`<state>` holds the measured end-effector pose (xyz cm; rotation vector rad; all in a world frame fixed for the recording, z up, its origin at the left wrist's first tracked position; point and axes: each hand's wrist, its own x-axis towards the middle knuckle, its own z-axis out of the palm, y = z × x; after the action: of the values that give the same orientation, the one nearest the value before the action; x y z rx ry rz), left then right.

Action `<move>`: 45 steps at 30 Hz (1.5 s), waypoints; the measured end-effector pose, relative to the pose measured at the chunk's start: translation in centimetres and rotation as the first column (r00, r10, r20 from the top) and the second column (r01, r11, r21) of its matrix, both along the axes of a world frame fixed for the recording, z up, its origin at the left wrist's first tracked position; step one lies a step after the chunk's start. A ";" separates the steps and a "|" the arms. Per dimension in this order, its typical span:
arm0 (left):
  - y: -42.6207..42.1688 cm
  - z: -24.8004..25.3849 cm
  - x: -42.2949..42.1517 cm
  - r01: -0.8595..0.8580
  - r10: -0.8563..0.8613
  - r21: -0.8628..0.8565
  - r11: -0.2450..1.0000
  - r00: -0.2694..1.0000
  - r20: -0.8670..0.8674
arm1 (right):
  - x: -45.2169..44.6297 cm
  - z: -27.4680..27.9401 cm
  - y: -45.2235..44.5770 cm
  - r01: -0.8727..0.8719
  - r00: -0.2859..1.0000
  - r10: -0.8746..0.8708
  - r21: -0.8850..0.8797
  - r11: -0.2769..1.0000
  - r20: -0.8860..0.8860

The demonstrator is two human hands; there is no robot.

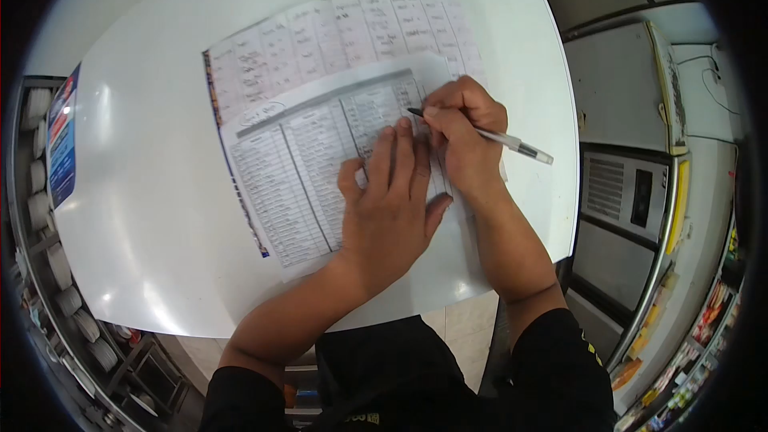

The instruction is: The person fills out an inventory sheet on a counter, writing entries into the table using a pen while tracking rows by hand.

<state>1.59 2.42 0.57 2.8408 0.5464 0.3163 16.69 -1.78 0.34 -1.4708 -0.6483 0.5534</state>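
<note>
The right hand (468, 148) holds a pen (520, 146) with thumb and fingers closed around its front part, and the dark tip (414, 111) stands over the right side of a printed sheet (296, 168); whether it touches the paper, I cannot tell. The pen appears to be of clear plastic, so I judge it light and stiff, perhaps a little slippery on its smooth barrel; the place to take hold is just behind the tip, where the fingers are now. Its long axis lies aslant: the tip points to the left and slightly to the far side of the white table (144, 192), while the back end comes out beyond the hand, to the right and a little nearer to the body. The left hand (388, 220) lies palm down on the sheet, its fingers mostly extended, gripping nothing, with the fingertips near the pen tip. The sheet seems thin, light and easy to crease, so flat pressure suits it better than a pinch. Its columns run from the near side to the far side, leaning to the left at the far end, and it lies over a handwritten page (288, 48).
</note>
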 end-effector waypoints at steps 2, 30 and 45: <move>-0.6 -0.3 0.2 -0.031 0.029 -0.116 0.993 0.999 -0.019 | 0.2 -1.1 -0.3 0.044 0.995 -0.044 -0.001 0.999 0.090; -0.9 0.5 -1.3 0.004 0.005 -0.114 0.994 0.997 0.076 | -3.1 -1.0 -10.8 0.604 0.790 -0.611 -0.106 0.790 -0.048; 0.5 -4.5 0.6 0.193 -0.221 0.170 0.966 0.962 0.162 | -27.9 12.6 -33.3 0.993 -0.007 -0.877 0.107 0.051 0.481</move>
<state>2.16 2.96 -3.92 2.9403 0.1924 0.5904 -11.23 -35.13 12.99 -1.9211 0.3205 -0.9276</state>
